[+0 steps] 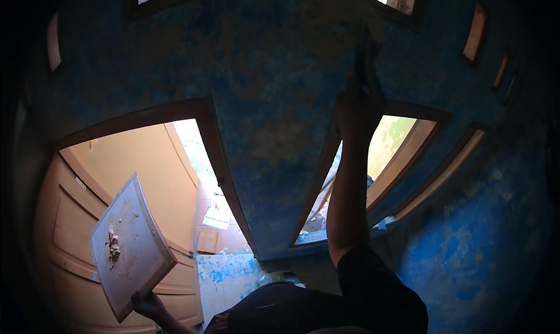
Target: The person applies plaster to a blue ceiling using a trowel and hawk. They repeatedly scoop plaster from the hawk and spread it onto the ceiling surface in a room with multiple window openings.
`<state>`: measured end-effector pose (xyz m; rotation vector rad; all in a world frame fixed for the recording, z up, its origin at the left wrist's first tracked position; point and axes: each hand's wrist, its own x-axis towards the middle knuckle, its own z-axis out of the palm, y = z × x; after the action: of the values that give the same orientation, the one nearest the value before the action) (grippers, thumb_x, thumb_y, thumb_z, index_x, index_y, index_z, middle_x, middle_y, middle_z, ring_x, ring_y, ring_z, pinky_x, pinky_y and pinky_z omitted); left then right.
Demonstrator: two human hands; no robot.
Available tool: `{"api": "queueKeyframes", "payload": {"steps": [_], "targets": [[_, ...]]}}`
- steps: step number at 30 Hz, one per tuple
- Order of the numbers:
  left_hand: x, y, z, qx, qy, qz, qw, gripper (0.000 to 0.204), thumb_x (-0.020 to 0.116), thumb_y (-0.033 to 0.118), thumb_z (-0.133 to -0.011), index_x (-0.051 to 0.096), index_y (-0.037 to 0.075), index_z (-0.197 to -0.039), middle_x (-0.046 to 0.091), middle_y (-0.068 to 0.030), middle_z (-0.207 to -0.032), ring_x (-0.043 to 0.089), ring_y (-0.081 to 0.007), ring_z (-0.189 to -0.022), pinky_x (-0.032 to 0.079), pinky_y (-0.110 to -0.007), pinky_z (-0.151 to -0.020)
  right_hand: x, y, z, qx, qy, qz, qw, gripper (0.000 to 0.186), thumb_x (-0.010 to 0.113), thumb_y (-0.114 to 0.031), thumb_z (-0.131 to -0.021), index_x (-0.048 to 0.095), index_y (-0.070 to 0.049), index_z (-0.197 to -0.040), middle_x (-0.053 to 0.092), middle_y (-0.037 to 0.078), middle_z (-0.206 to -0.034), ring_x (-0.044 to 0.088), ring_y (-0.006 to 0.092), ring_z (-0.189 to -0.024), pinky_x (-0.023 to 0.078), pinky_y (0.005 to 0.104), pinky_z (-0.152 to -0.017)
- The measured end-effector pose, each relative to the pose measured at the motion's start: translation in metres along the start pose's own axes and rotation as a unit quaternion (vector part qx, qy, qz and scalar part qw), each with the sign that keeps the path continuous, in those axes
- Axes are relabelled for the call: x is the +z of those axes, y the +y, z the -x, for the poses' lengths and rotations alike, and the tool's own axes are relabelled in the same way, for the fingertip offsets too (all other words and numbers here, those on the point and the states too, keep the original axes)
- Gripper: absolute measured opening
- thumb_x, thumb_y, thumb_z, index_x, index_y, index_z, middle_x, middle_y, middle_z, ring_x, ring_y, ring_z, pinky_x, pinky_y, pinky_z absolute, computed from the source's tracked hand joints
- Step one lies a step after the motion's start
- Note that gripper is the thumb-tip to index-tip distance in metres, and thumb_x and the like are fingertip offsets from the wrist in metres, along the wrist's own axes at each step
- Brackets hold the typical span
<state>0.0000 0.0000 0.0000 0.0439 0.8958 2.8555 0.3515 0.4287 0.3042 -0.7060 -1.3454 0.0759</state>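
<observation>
My left hand (148, 305) is closed on the lower edge of a flat white board (131, 217), which is held out tilted at the lower left. A small lump of pale putty (113, 244) and some smears lie on the board. My right arm reaches up to the wall, and the right hand (360, 106) is closed around a dark, narrow tool (366, 60) at the wall surface. Shadow hides the tool's exact shape. The blue wall (262, 176) there is patchy, with brownish-grey areas around the tool.
On the left, a wooden door (76, 229) stands within a brown doorframe (213, 141). To the right is a brown-framed window opening (402, 153). Blue paint flakes litter the tiled floor (219, 287), and a tan box (207, 240) sits by the doorway.
</observation>
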Motion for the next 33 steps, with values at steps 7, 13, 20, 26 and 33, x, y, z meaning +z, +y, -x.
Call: {"api": "queueKeyframes", "payload": {"steps": [7,13,20,26,33], "targets": [[0.016,0.015,0.023,0.004,0.021,-0.028,0.999,0.048,0.05,0.013,-0.067,0.035,-0.008,-0.107,0.043,-0.0174,-0.104,0.042,-0.0268,-0.098,0.034,-0.035,-0.084,0.006,-0.004,0.005,-0.077,0.045,0.129,0.988,0.026,0.051,-0.014,-0.074,0.052,-0.001,-0.096,0.054,0.014,-0.079,0.053,0.0231,-0.07,0.04,0.03,-0.06],[0.016,0.012,0.01,0.012,-0.012,-0.014,1.0,0.04,0.045,0.012,-0.071,0.038,-0.012,-0.102,0.045,-0.0199,-0.101,0.045,-0.028,-0.094,0.038,-0.036,-0.082,0.014,-0.002,0.001,-0.116,0.055,0.192,0.973,0.025,0.048,-0.013,-0.075,0.049,-0.003,-0.098,0.051,0.017,-0.079,0.049,0.0295,-0.071,0.039,0.0344,-0.062],[-0.001,0.006,0.001,-0.002,-0.01,-0.027,1.0,0.041,0.045,0.012,-0.07,0.038,-0.012,-0.103,0.045,-0.0201,-0.101,0.045,-0.0295,-0.094,0.039,-0.037,-0.082,0.012,0.004,0.031,-0.043,-0.02,0.211,0.976,0.024,0.049,-0.015,-0.075,0.05,0.001,-0.093,0.048,0.019,-0.09,0.047,0.0306,-0.082,0.037,0.0385,-0.066],[0.051,0.006,0.037,0.025,0.018,-0.03,0.999,0.033,0.046,0.014,-0.071,0.045,-0.009,-0.094,0.047,-0.0176,-0.096,0.047,-0.0245,-0.089,0.039,-0.034,-0.08,-0.038,-0.019,0.034,-0.036,0.0,0.194,0.98,0.019,0.053,-0.019,-0.074,0.054,0.0,-0.075,0.053,0.012,-0.065,0.053,0.02,-0.058,0.038,0.0288,-0.052],[0.018,0.007,0.015,-0.023,-0.029,0.009,0.999,0.039,0.049,0.012,-0.068,0.041,-0.008,-0.1,0.048,-0.0165,-0.097,0.047,-0.0243,-0.09,0.039,-0.034,-0.079,-0.048,-0.043,-0.013,-0.132,-0.023,0.223,0.966,0.035,0.043,-0.025,-0.078,0.048,0.002,-0.1,0.053,0.022,-0.082,0.054,0.0281,-0.075,0.039,0.0352,-0.066]]}}
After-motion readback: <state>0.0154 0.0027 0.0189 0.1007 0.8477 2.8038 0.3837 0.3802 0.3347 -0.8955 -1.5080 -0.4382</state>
